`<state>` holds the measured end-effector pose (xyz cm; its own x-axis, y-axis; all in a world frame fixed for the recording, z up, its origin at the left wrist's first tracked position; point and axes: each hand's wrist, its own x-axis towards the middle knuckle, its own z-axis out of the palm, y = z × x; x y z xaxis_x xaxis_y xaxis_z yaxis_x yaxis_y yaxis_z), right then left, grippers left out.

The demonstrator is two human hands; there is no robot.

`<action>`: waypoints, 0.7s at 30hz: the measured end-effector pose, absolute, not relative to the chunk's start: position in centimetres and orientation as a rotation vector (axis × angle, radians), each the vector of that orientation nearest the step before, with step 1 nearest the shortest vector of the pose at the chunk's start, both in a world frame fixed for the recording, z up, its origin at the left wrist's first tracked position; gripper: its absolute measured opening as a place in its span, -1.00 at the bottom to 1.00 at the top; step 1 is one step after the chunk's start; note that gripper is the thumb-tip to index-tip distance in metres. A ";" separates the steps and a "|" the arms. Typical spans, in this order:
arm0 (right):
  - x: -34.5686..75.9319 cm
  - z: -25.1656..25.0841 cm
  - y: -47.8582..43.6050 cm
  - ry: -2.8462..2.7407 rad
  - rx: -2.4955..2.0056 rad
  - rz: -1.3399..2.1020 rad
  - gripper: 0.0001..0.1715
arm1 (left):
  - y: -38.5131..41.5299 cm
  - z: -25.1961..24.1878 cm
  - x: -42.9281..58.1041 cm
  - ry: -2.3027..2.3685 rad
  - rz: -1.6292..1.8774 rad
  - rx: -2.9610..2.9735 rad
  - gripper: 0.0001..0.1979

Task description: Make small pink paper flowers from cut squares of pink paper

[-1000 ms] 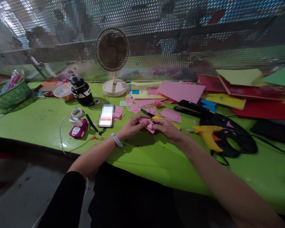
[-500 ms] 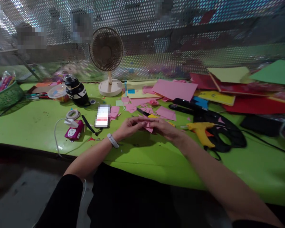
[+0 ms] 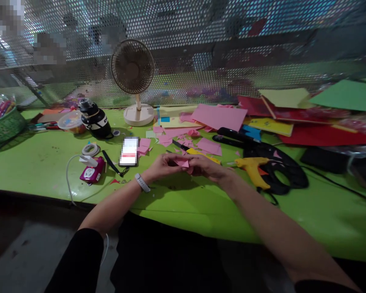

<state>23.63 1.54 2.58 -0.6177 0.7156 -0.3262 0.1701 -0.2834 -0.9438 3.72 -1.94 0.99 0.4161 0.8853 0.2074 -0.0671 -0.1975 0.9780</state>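
My left hand point(image 3: 161, 167) and my right hand point(image 3: 205, 167) meet over the middle of the green table point(image 3: 183, 199). Both pinch a small folded pink paper piece point(image 3: 183, 163) between their fingertips. A white band sits on my left wrist. Loose pink paper scraps point(image 3: 198, 143) lie just behind the hands, with a black-handled tool point(image 3: 180, 145) among them. A phone point(image 3: 129, 151) lies to the left of my left hand.
A yellow glue gun point(image 3: 253, 171) rests on black cables right of my hands. A small fan point(image 3: 133, 81), a black bottle point(image 3: 94, 119), a tape roll point(image 3: 90, 149), a pink power plug point(image 3: 92, 171) and a green basket point(image 3: 3, 126) stand left. Coloured paper sheets point(image 3: 293, 118) pile at back right.
My hands have turned the pink piece and closed tighter round it. The camera shifted slightly, so the table's objects slid a little left in view.
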 end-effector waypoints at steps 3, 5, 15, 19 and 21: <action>23.6 2.7 1.5 -1.595 -1.101 1.961 -0.35 | -1.8 1.0 3.7 0.748 1.021 1.544 -0.54; 23.7 2.7 1.5 -1.600 -1.105 1.969 -0.31 | -2.0 1.4 3.7 0.768 1.003 1.557 -0.52; 24.0 2.1 1.8 -1.672 -1.012 2.025 -0.37 | -2.0 1.4 3.7 0.787 0.954 1.486 -0.47; 24.0 2.3 1.8 -1.689 -0.979 2.031 -0.52 | -1.9 1.5 3.7 0.790 0.931 1.447 -0.45; 24.1 2.6 1.8 -1.725 -0.979 2.012 -0.56 | -2.0 1.7 3.7 0.782 0.926 1.428 -0.45</action>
